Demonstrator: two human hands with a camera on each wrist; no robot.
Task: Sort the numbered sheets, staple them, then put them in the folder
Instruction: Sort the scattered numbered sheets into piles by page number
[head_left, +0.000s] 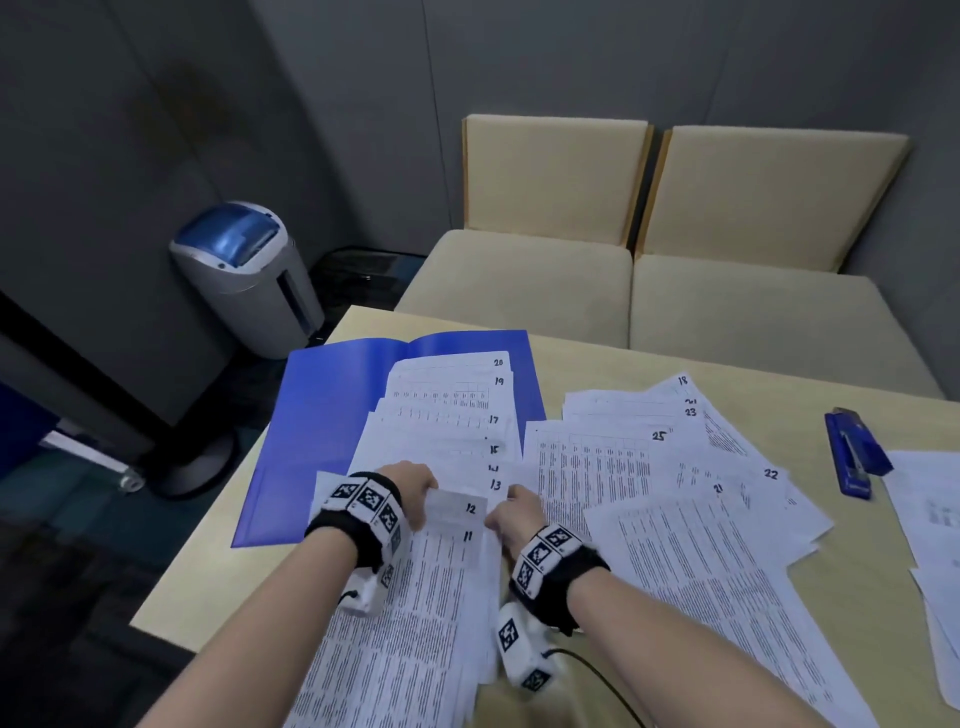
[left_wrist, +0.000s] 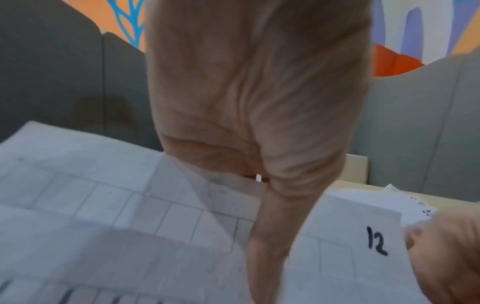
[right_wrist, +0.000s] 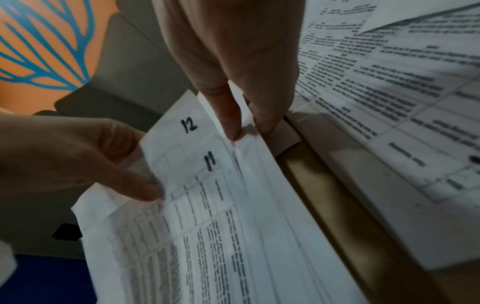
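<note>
Numbered white sheets lie fanned in a column running from the open blue folder (head_left: 322, 415) towards me, with 20 at the far end and 11 nearest. My left hand (head_left: 427, 489) pinches the top edge of sheet 12 (head_left: 457, 506), thumb on its face. That sheet is lifted slightly above sheet 11 (head_left: 447, 571). My right hand (head_left: 500, 513) pinches the right edge of the same stack (right_wrist: 249, 164) between thumb and finger. In the left wrist view the left hand's thumb (left_wrist: 270, 236) lies across sheet 12 (left_wrist: 337, 236). A blue stapler (head_left: 852, 452) lies at the right.
Loose sheets (head_left: 675, 467) numbered 18 to 25 spread over the middle of the wooden table (head_left: 218, 571). More paper (head_left: 930, 519) lies at the right edge. Two beige chairs (head_left: 545, 270) stand behind the table and a grey bin (head_left: 249, 275) at the left.
</note>
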